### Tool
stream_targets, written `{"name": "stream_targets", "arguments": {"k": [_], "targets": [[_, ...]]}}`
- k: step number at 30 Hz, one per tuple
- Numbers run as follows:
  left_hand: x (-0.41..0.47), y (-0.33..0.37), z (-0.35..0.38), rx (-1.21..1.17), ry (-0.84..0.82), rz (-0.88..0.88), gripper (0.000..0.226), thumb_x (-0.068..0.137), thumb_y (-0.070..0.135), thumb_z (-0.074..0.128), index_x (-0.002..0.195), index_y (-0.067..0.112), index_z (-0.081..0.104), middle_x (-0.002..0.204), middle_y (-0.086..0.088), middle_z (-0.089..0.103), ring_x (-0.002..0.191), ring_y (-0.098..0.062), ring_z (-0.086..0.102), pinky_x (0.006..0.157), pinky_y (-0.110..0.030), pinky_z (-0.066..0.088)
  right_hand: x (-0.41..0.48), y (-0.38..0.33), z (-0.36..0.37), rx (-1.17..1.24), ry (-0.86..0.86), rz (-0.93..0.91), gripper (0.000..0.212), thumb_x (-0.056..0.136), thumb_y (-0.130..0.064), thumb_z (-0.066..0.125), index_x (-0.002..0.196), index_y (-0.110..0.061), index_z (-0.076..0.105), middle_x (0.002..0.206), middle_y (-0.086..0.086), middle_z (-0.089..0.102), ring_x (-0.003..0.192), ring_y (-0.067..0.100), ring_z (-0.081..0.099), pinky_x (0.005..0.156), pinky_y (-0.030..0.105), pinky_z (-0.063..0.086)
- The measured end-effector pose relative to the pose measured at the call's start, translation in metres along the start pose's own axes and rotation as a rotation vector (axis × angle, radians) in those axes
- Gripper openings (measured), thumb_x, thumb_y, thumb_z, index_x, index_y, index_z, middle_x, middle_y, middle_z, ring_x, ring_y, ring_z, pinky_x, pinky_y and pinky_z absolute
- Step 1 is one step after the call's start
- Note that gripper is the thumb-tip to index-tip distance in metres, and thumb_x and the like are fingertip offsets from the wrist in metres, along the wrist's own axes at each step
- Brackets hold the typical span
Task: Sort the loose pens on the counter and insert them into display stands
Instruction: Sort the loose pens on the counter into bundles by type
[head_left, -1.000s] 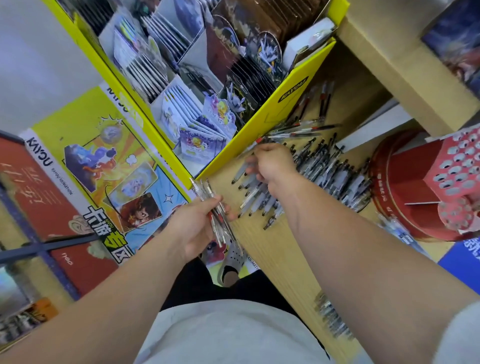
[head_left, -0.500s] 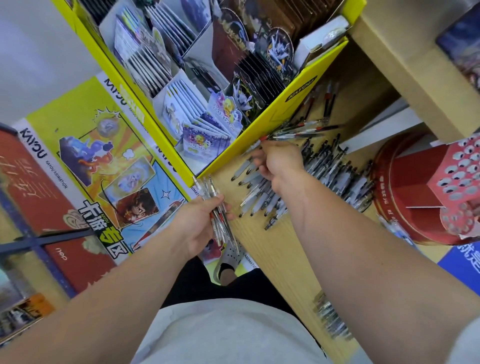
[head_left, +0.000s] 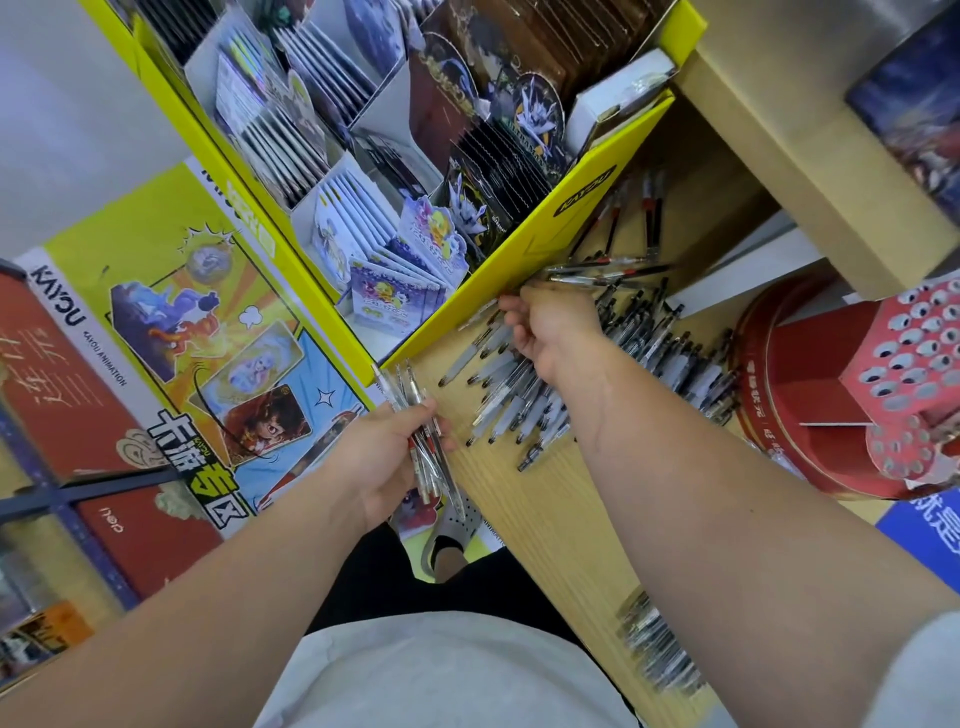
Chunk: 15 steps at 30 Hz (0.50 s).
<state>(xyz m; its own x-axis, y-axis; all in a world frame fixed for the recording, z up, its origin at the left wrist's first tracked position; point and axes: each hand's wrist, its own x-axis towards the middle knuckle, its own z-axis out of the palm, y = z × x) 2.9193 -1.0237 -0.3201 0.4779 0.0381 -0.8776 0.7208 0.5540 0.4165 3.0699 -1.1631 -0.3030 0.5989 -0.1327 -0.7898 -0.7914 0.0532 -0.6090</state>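
The left hand (head_left: 384, 462) is at the left edge of the table (head_left: 545, 525). Its grip is closed round a bunch of pens (head_left: 405, 387), which stick out above and below the fist. The right hand (head_left: 556, 332) reaches over the loose pens (head_left: 514, 410) spread across the middle of the table, up to the yellow box (head_left: 550, 239) on the left side. Its fingers curl down by the box but are seen from behind, so one cannot tell if its grip has a pen or not. The red stand (head_left: 930, 364) with round holes sits at the right edge, well apart from both hands.

What could go wrong? The bunch is thick and the pens look smooth. One may slip out of the left hand and drop past the table edge to the floor. The right arm lies low over the pile, so it may push pens about or roll them under the box. The red pens (head_left: 623, 270) near the far edge may get mixed in with the black ones.
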Motion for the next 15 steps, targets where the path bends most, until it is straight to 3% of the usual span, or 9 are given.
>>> {"name": "stream_targets", "arguments": {"k": [4, 8, 12, 15], "targets": [[0.0004, -0.0003, -0.0005, 0.000, -0.002, 0.006, 0.010, 0.098, 0.015, 0.063, 0.104, 0.007, 0.061, 0.079, -0.011, 0.067, 0.065, -0.025, 0.067, 0.075, -0.041, 0.053, -0.0020, -0.0014, 0.0050, -0.105, 0.020, -0.036, 0.023, 0.101, -0.004, 0.044, 0.086, -0.014, 0.059, 0.076, 0.007, 0.071, 0.045, 0.009, 0.054, 0.040, 0.018, 0.044], [-0.0008, -0.0007, 0.0016, 0.000, 0.012, 0.008, 0.006, 0.098, 0.014, 0.063, 0.098, 0.008, 0.062, 0.078, -0.011, 0.067, 0.063, -0.025, 0.067, 0.073, -0.040, 0.053, -0.0060, 0.0055, 0.0028, -0.223, -0.020, -0.060, 0.021, 0.102, -0.006, 0.044, 0.092, -0.023, 0.050, 0.076, 0.008, 0.073, 0.043, 0.009, 0.051, 0.041, 0.018, 0.040], [0.0010, 0.0001, 0.0028, -0.005, 0.022, 0.014, 0.006, 0.098, 0.013, 0.063, 0.097, 0.007, 0.062, 0.075, -0.011, 0.067, 0.063, -0.025, 0.066, 0.070, -0.040, 0.052, 0.0000, 0.0058, 0.0055, -0.041, -0.129, -0.010, 0.016, 0.102, -0.008, 0.049, 0.110, -0.021, 0.052, 0.076, 0.007, 0.071, 0.045, 0.007, 0.049, 0.041, 0.018, 0.036], [0.0018, 0.0000, 0.0022, -0.005, 0.024, 0.011, 0.006, 0.099, 0.014, 0.061, 0.098, 0.008, 0.061, 0.075, -0.010, 0.067, 0.063, -0.025, 0.065, 0.072, -0.041, 0.051, 0.0024, 0.0059, 0.0046, 0.154, -0.131, 0.017, 0.013, 0.104, -0.007, 0.047, 0.100, -0.017, 0.055, 0.068, 0.003, 0.063, 0.045, 0.006, 0.044, 0.042, 0.017, 0.030]]}}
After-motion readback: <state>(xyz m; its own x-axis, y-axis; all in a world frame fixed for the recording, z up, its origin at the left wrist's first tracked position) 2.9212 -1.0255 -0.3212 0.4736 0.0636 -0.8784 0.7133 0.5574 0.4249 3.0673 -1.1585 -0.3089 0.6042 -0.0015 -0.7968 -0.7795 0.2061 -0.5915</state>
